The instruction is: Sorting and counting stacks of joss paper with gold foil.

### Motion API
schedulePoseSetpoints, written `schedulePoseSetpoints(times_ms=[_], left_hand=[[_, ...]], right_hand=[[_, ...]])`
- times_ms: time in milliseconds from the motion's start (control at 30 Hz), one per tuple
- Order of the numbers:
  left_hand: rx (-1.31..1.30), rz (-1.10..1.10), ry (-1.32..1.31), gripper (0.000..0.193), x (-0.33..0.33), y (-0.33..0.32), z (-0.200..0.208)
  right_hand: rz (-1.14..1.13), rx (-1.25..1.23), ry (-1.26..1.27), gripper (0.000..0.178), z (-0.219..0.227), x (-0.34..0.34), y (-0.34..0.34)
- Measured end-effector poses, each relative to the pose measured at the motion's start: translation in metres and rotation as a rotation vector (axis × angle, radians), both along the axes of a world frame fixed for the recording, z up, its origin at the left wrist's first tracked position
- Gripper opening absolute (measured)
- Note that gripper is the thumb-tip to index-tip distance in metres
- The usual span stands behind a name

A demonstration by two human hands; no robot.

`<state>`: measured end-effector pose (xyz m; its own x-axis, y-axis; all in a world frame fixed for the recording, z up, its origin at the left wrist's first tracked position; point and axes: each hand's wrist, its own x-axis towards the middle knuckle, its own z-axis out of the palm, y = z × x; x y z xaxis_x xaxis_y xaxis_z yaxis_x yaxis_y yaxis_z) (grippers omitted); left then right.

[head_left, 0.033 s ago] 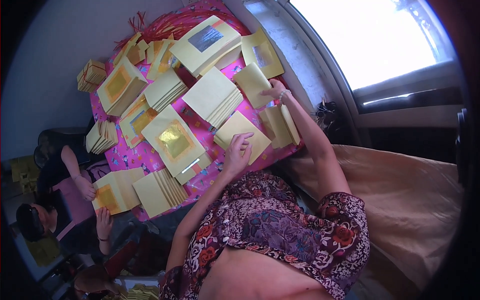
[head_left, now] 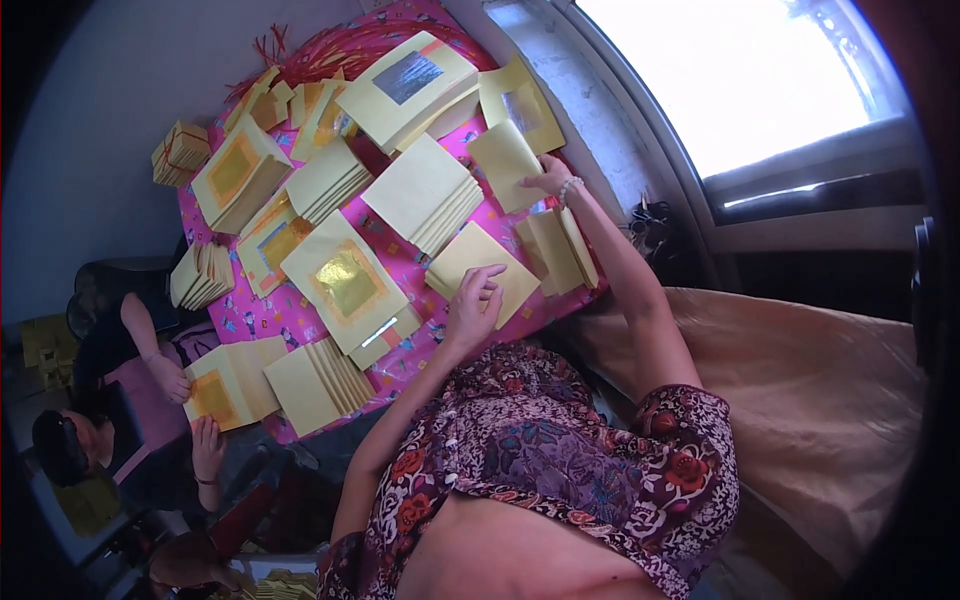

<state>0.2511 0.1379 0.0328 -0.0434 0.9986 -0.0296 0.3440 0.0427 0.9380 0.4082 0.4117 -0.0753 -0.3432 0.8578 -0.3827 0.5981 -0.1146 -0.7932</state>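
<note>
My right hand (head_left: 549,178) grips the lower right edge of a folded pale yellow paper (head_left: 503,165), at the table's right side. A bracelet circles that wrist. Close in front of me, my left hand (head_left: 474,308) lies over the near left edge of a pale yellow paper stack (head_left: 500,265), fingers loosely bent and apart, with nothing visible in them. Just below the right hand, more folded paper (head_left: 548,250) stands partly upright at the table edge. A fanned stack of pale yellow paper (head_left: 420,190) sits between and beyond the hands.
A pink patterned cloth (head_left: 405,262) covers the table. Papers with gold squares (head_left: 346,280) and one with a silver square (head_left: 408,78) lie about. Red strips (head_left: 370,45) are heaped at the back. At left, a co-worker's hands (head_left: 207,445) hold a paper. A window ledge (head_left: 570,110) borders the right.
</note>
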Motion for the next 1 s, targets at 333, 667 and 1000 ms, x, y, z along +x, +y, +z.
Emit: schedulePoseSetpoints(times_ms=[333, 667, 1000], left_hand=[[-0.139, 0.043, -0.266, 0.031, 0.012, 0.012, -0.030], [-0.184, 0.075, -0.331, 0.030, 0.014, 0.007, -0.049], [-0.198, 0.146, -0.320, 0.029, 0.005, -0.001, -0.049]], right_hand=[[-0.206, -0.094, 0.780, 0.038, 0.087, 0.076, -0.054], [-0.103, -0.561, 0.734, 0.037, 0.002, 0.109, -0.139], [-0.051, -0.101, -0.070, 0.045, -0.060, 0.081, -0.144]])
